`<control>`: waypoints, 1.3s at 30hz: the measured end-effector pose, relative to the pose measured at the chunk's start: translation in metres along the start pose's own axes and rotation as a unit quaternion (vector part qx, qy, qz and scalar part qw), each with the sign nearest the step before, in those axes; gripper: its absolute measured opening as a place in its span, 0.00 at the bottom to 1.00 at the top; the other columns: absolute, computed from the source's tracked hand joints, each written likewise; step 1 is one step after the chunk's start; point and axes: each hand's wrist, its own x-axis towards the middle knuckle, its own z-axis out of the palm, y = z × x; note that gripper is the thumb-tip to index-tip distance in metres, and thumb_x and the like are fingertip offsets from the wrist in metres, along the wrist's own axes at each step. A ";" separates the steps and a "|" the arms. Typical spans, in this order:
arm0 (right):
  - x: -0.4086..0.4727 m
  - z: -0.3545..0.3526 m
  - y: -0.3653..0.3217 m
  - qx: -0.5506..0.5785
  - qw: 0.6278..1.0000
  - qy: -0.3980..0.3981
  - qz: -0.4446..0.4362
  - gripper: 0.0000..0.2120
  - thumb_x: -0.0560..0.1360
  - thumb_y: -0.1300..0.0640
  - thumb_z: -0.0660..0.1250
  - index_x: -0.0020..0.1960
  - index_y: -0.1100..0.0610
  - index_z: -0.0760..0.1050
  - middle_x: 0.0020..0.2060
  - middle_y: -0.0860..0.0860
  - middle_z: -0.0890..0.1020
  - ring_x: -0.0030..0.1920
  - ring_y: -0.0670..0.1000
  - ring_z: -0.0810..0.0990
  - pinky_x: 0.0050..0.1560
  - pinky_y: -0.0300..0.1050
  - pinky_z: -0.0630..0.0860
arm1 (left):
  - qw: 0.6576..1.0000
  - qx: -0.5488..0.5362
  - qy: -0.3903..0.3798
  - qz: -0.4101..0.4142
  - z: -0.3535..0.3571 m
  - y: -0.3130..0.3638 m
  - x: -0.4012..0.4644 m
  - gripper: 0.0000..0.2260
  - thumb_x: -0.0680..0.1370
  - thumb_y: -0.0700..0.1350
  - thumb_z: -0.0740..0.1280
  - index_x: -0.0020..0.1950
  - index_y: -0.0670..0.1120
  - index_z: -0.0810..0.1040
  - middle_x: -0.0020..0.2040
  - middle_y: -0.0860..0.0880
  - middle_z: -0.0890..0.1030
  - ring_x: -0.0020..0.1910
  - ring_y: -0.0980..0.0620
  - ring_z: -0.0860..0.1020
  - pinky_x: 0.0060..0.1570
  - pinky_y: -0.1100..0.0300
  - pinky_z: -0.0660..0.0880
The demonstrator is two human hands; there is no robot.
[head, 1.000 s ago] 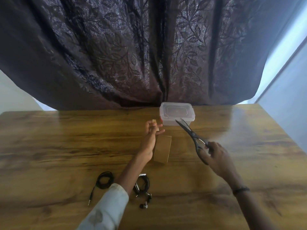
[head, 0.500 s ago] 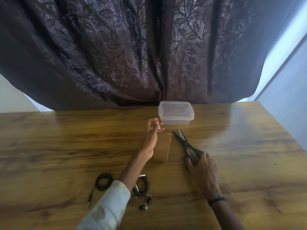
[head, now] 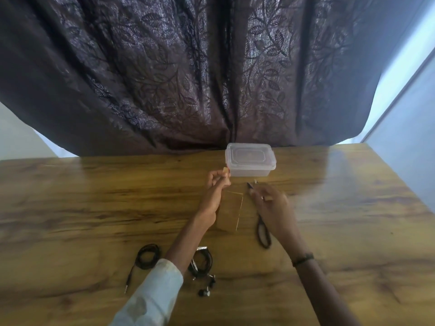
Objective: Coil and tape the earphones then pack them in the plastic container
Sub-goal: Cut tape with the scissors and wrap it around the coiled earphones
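Black earphones lie near the table's front edge: one coil (head: 148, 256) with its jack to the left of my left forearm, a second coil (head: 203, 262) with the earbuds (head: 207, 288) to its right. The clear plastic container (head: 250, 160) stands lidded at the back. My left hand (head: 215, 194) is raised just left of it and pinches a small tan piece of tape (head: 226, 171). A brown tape strip (head: 230, 212) lies flat beside that wrist. The black scissors (head: 263, 232) rest on the table, and my right hand (head: 270, 205) hovers over their blades with fingers stretched forward.
A dark leaf-patterned curtain (head: 188, 78) hangs behind the wooden table (head: 82, 208). The table's right edge runs diagonally past a pale wall. Bare wood spreads to the left and right of the objects.
My right hand has lowered the scissors from the air onto the table and let go, now lying over the blades. My left hand has kept the tape piece up in nearly the same spot.
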 end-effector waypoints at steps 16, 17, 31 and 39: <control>0.047 0.030 -0.035 0.254 0.966 -0.027 0.035 0.04 0.75 0.60 0.70 0.43 0.58 0.83 0.36 0.49 0.85 0.37 0.44 0.83 0.43 0.40 0.80 | 1.000 0.026 -0.005 -0.010 -0.007 0.012 -0.014 0.17 0.77 0.52 0.66 0.62 0.48 0.69 0.59 0.52 0.78 0.52 0.57 0.75 0.42 0.59 0.68; 0.046 0.032 -0.035 0.250 0.967 -0.019 0.045 0.04 0.75 0.59 0.70 0.43 0.57 0.83 0.35 0.48 0.85 0.36 0.42 0.83 0.41 0.37 0.79 | 1.000 0.026 -0.006 -0.011 -0.008 0.013 -0.015 0.17 0.76 0.52 0.67 0.62 0.48 0.69 0.59 0.52 0.78 0.52 0.58 0.75 0.42 0.59 0.68; 0.039 0.034 -0.046 0.281 0.953 0.006 0.115 0.09 0.76 0.57 0.68 0.38 0.49 0.80 0.34 0.45 0.84 0.37 0.42 0.82 0.50 0.48 0.81 | 0.999 0.025 0.005 -0.031 -0.023 0.008 -0.028 0.20 0.74 0.58 0.66 0.61 0.50 0.70 0.59 0.51 0.76 0.58 0.53 0.76 0.46 0.56 0.74; 0.038 0.025 -0.038 0.305 0.942 0.012 0.140 0.10 0.76 0.51 0.69 0.45 0.58 0.82 0.38 0.50 0.86 0.42 0.48 0.84 0.47 0.44 0.80 | 0.960 0.254 -0.046 -0.105 -0.042 -0.048 -0.075 0.38 0.59 0.54 0.79 0.66 0.45 0.74 0.58 0.52 0.81 0.54 0.56 0.79 0.56 0.57 0.76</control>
